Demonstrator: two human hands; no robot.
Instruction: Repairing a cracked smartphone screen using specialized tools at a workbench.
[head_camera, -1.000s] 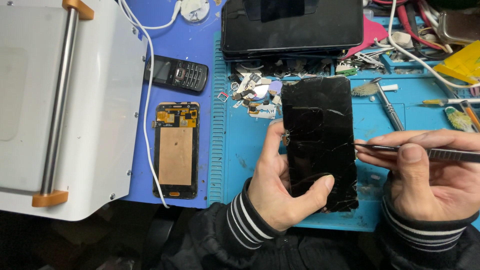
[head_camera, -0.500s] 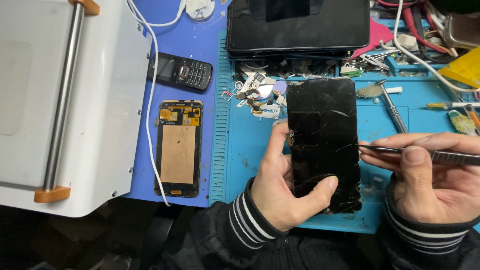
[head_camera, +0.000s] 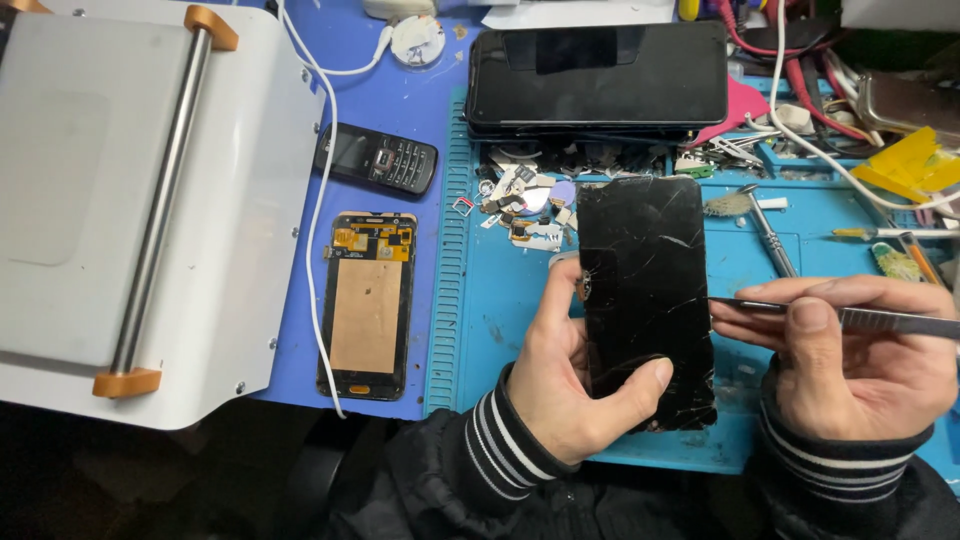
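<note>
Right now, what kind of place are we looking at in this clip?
Most likely a phone repair bench. The left hand holds a cracked black phone screen while the right hand sets a thin metal tool at its edge, over a blue work mat with small loose parts and an opened phone.

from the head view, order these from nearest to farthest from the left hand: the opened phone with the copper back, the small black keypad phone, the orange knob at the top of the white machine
1. Opened phone with the copper-coloured back: just left of the left hand, on the blue mat.
2. Small black keypad phone: farther up and left, above the opened phone.
3. Orange knob: top left, on the white machine, farthest.
</note>
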